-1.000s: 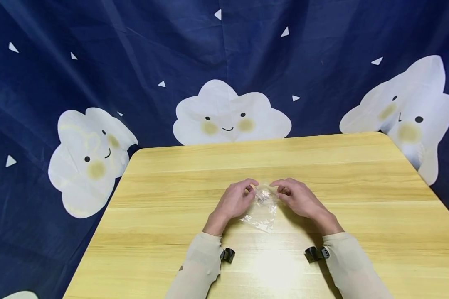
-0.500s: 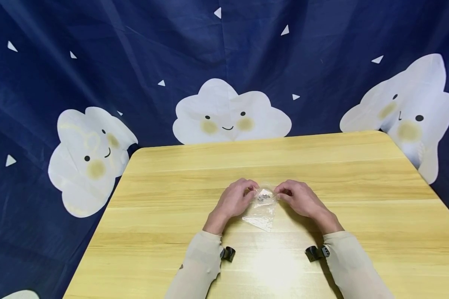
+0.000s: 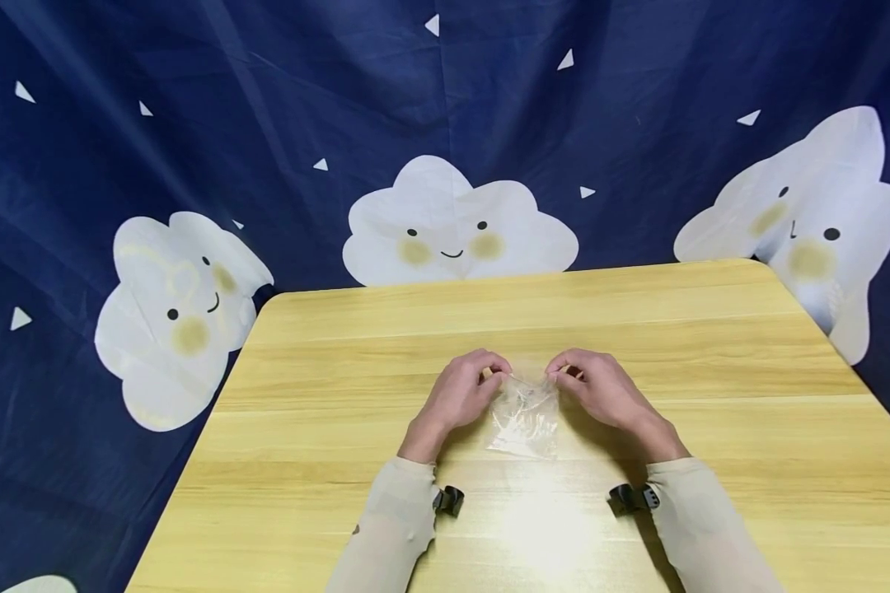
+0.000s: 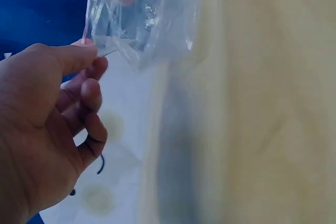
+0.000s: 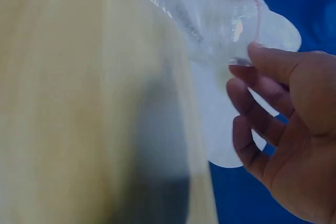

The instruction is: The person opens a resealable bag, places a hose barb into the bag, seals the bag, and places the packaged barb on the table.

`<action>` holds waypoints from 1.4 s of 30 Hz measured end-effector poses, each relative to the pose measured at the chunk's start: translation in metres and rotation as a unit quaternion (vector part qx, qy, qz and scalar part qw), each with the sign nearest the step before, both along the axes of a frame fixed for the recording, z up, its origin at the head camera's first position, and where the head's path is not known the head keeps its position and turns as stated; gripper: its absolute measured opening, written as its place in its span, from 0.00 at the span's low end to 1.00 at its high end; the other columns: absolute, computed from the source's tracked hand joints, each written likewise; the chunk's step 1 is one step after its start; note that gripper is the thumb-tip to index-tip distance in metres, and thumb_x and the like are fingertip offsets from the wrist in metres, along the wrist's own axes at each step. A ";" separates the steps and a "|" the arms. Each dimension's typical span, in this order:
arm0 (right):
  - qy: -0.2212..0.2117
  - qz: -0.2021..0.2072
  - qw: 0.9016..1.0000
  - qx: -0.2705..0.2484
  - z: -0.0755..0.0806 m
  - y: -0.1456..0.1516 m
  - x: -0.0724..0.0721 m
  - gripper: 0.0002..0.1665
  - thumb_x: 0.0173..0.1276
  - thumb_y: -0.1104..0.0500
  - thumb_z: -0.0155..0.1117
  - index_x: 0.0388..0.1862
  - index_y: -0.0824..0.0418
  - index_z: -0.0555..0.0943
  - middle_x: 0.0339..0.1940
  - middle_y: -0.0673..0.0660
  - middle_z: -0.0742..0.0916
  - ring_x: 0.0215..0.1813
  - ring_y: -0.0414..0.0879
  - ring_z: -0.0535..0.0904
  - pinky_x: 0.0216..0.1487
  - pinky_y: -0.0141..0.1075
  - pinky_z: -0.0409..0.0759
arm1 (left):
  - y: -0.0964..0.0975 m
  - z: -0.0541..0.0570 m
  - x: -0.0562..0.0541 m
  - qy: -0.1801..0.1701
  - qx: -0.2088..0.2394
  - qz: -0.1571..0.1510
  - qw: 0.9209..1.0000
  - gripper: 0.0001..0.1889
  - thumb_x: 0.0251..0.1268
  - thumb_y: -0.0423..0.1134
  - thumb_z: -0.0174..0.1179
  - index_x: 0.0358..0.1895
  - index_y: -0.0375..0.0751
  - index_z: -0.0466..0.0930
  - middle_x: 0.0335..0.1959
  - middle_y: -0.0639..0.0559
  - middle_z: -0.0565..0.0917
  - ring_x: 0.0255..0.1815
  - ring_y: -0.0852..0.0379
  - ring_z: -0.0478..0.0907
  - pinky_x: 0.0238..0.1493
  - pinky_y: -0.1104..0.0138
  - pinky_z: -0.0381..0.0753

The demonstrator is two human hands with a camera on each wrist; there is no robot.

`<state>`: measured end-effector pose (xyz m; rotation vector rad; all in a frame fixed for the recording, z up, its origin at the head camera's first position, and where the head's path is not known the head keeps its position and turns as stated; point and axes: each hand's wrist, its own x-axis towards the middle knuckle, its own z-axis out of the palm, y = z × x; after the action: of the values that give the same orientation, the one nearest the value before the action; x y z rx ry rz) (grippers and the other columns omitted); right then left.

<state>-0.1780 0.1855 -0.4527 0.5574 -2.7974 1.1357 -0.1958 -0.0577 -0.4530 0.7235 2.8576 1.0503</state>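
A clear plastic zip bag (image 3: 522, 424) hangs between my two hands over the middle of the table. Thumb and index finger of my left hand (image 3: 466, 389) pinch its top left corner. My right hand (image 3: 599, 391) pinches the top right corner the same way. In the left wrist view a reddish strip runs along the edge of the bag (image 4: 157, 24) between the two pinches, and small shiny bits show inside. The right wrist view has the bag (image 5: 210, 19) at the fingertips, with the other fingers of my right hand (image 5: 294, 108) loosely curled.
The wooden table (image 3: 326, 478) spreads around both hands, with a bright glare near its front. Behind it hangs a dark blue curtain (image 3: 282, 82) printed with white clouds. A black wrist device (image 3: 450, 500) sits on the left wrist, and another (image 3: 626, 499) on the right.
Both hands have moved slightly apart, spreading the bag's top edge. The bag now hangs squarer and flatter, and the dark bits seen through it earlier are fainter.
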 end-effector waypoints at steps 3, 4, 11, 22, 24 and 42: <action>0.028 -0.009 0.999 -0.019 0.010 0.002 0.002 0.04 0.69 0.57 0.62 0.39 0.50 0.84 0.38 0.48 0.88 0.33 0.40 0.80 0.36 0.32 0.78 | -0.001 0.011 0.002 0.016 0.034 0.004 0.999 0.06 0.69 0.41 0.57 0.42 0.53 0.84 0.42 0.60 0.84 0.29 0.65 0.73 0.33 0.72 0.75; 0.043 -0.010 0.999 -0.027 0.014 0.003 0.003 0.04 0.68 0.58 0.63 0.39 0.50 0.84 0.36 0.48 0.88 0.32 0.40 0.79 0.34 0.32 0.77 | -0.002 0.015 0.002 0.028 0.045 0.003 0.999 0.06 0.69 0.41 0.57 0.42 0.51 0.84 0.42 0.59 0.84 0.28 0.65 0.73 0.32 0.73 0.75; 0.178 -0.022 0.982 -0.062 0.035 0.004 0.009 0.05 0.63 0.61 0.68 0.35 0.51 0.85 0.30 0.47 0.88 0.29 0.34 0.74 0.29 0.24 0.70 | -0.007 0.039 0.006 0.150 0.111 -0.023 0.982 0.07 0.68 0.37 0.58 0.46 0.42 0.81 0.36 0.54 0.83 0.21 0.63 0.67 0.24 0.75 0.67; 0.272 -0.001 0.951 -0.150 0.057 -0.002 0.016 0.14 0.54 0.75 0.70 0.34 0.59 0.86 0.30 0.54 0.88 0.35 0.29 0.79 0.37 0.19 0.73 | -0.005 0.055 0.014 0.172 0.181 -0.035 0.968 0.10 0.70 0.36 0.55 0.50 0.40 0.77 0.37 0.51 0.80 0.26 0.62 0.67 0.27 0.70 0.70; 0.269 -0.004 0.949 -0.161 0.059 -0.004 0.017 0.14 0.54 0.76 0.69 0.34 0.59 0.85 0.30 0.54 0.88 0.35 0.28 0.79 0.38 0.19 0.74 | -0.005 0.054 0.014 0.133 0.203 -0.041 0.969 0.12 0.69 0.37 0.57 0.52 0.40 0.75 0.40 0.49 0.80 0.31 0.59 0.70 0.34 0.67 0.73; 0.311 0.006 0.917 -0.250 0.066 -0.006 0.016 0.15 0.49 0.83 0.66 0.26 0.66 0.83 0.26 0.60 0.88 0.37 0.32 0.84 0.43 0.21 0.78 | -0.006 0.033 0.008 -0.001 0.224 0.013 0.975 0.07 0.54 0.43 0.71 0.30 0.46 0.84 0.33 0.55 0.87 0.36 0.62 0.80 0.56 0.59 0.76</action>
<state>-0.1616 0.1791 -0.3871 0.7174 -1.8847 1.3165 -0.1876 -0.0633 -0.4201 0.6948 2.6523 1.7248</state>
